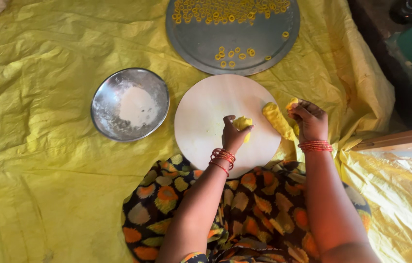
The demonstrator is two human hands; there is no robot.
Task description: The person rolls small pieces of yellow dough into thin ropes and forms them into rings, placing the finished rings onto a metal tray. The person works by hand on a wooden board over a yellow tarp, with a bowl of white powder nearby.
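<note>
My left hand (233, 134) is closed around a small lump of yellow dough (243, 122) over the round pale rolling board (206, 112). My right hand (309, 121) pinches another bit of yellow dough (291, 103) at the board's right edge. A longer roll of yellow dough (276, 119) lies on the board between the two hands. Red bangles circle both wrists.
A large steel tray (201, 39) at the top holds several small yellow dough rings (230, 10). A steel bowl (103, 114) with white flour sits to the left. A yellow plastic sheet (45, 160) covers the floor. A wooden edge (400, 139) is at the right.
</note>
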